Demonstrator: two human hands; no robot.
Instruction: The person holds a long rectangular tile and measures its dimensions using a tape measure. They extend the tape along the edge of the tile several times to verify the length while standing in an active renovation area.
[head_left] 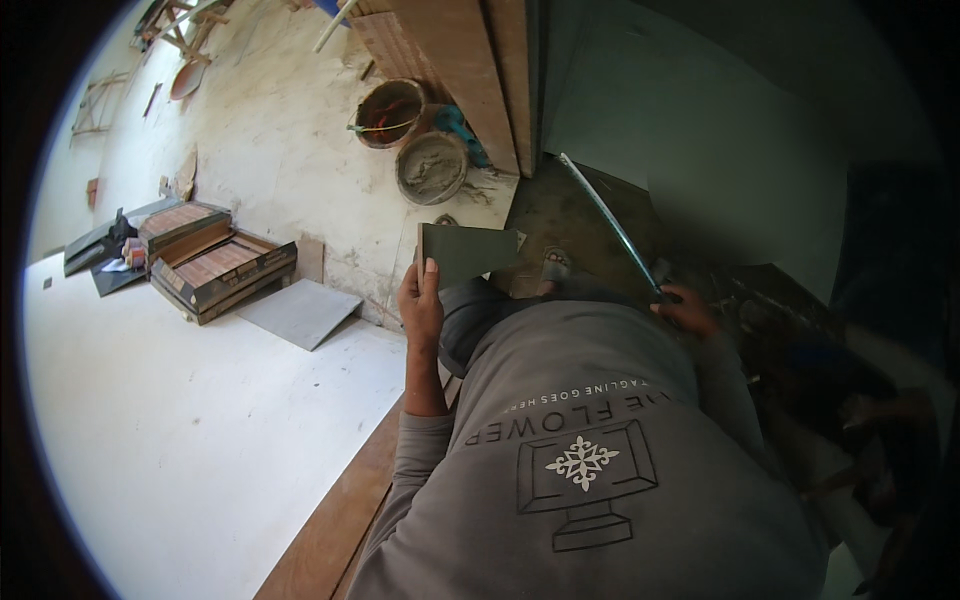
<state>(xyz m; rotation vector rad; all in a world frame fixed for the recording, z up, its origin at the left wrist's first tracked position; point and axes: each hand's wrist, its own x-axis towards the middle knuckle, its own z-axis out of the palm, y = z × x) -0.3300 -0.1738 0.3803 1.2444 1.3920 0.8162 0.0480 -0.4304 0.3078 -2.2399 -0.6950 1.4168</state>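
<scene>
My left hand is shut on a flat grey-green tile piece, gripping its left edge in front of my body. My right hand is shut round the lower end of a long, thin metal bar, which slants up and away to the left. Below both hands are my grey sweatshirt and a sandalled foot on the dark floor.
Two mortar buckets stand beside wooden boards. Stacked boxes of tiles and a loose grey tile lie at left. A pale panel fills the upper right. Dim shapes, seemingly another person's arms, show at lower right.
</scene>
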